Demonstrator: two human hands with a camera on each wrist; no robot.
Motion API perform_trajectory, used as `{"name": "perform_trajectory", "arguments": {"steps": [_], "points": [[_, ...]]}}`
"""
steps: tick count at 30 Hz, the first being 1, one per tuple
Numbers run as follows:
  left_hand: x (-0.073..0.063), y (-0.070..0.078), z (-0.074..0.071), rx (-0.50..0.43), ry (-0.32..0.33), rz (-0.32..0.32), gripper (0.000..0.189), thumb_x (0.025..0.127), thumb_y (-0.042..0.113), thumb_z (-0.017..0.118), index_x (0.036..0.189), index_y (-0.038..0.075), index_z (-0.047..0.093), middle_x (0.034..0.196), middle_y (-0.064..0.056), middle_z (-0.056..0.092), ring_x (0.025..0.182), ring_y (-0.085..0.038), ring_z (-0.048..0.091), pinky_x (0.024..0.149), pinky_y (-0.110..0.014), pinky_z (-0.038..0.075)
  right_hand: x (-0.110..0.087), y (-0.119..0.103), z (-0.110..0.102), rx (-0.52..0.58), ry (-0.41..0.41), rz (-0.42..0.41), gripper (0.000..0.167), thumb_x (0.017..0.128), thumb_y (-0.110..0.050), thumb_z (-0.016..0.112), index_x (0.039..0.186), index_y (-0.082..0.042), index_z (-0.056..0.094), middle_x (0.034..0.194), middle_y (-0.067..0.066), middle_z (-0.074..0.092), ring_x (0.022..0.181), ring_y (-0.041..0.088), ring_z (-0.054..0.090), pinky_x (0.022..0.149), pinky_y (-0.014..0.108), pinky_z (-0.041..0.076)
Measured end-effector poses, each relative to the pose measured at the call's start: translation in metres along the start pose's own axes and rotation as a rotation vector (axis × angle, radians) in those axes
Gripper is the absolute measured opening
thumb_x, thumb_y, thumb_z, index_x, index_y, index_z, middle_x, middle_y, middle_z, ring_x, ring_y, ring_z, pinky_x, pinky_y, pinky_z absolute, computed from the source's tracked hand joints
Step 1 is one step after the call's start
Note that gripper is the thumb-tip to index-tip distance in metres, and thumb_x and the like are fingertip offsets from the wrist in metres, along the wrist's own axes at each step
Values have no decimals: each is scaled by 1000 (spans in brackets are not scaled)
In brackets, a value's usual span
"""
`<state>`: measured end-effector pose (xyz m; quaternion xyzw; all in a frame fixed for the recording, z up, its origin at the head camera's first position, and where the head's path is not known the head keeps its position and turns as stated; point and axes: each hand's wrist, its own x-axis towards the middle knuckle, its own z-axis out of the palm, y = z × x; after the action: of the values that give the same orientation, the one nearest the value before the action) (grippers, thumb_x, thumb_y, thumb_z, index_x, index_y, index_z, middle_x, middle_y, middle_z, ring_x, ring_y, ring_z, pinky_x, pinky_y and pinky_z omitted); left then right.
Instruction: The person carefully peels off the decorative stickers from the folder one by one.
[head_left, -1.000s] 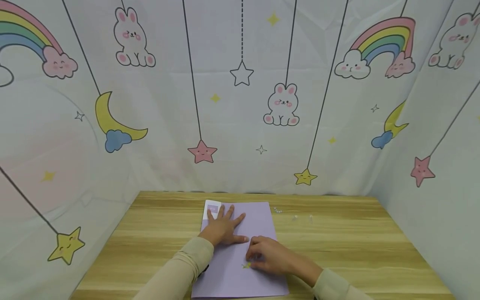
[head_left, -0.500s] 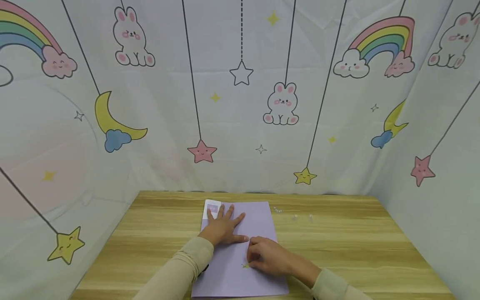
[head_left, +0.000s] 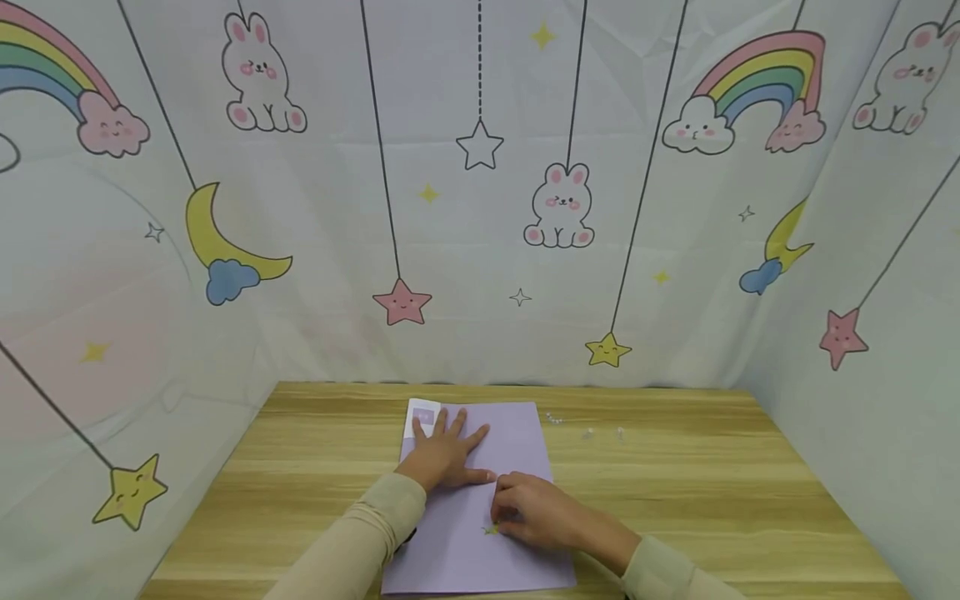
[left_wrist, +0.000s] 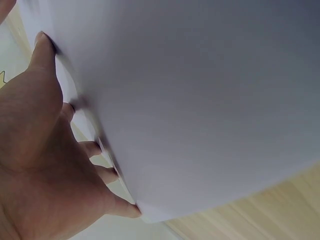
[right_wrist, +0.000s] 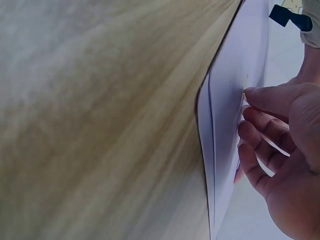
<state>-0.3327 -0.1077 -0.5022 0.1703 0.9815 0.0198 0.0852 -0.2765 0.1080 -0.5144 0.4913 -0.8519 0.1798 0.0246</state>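
A light purple folder [head_left: 517, 450] with a white corner label [head_left: 422, 414] lies on the wooden table. Spread flat across its upper left part, my left hand [head_left: 442, 461] presses it down; its fingertips reach the label. In the left wrist view the left hand [left_wrist: 45, 135] shows from the palm side. Lower on the folder, my right hand [head_left: 536, 510] pinches at a small yellow-green piece [head_left: 490, 529] with bent fingers. The thumb [right_wrist: 265, 98] meets that piece at the surface in the right wrist view, other fingers curled beside it. The forefinger's tip is hidden there.
Small clear or whitish bits, among them a short curved row [head_left: 555, 419] and two separate pieces [head_left: 588, 433], lie right of the folder. The table [head_left: 690, 483] ends at a white cartoon-printed curtain [head_left: 330, 250]. A dark object [head_left: 408, 537] shows under the left sleeve.
The view has shifted very slightly. Both hands stay in the same places on the folder, with only tiny motion of the right fingers at the yellow-green piece.
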Motion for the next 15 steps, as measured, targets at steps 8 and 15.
{"name": "perform_trajectory", "arguments": {"steps": [8,15], "points": [[-2,1,-1,4,-3,-8,90,92,79,59,166,32,39,173,-15,26,159,-47,18,117,-81,12,1,-1,1,11,-10,16,13,89,-12,85,90,-19,74,95,-13,60,88,-3,53,83,17,48],[-2,2,-1,14,6,-4,90,91,80,58,165,32,40,173,-16,27,159,-47,19,115,-82,13,-1,0,2,33,-2,8,17,89,-10,84,87,-19,70,92,-12,58,87,-3,51,81,17,47]]}}
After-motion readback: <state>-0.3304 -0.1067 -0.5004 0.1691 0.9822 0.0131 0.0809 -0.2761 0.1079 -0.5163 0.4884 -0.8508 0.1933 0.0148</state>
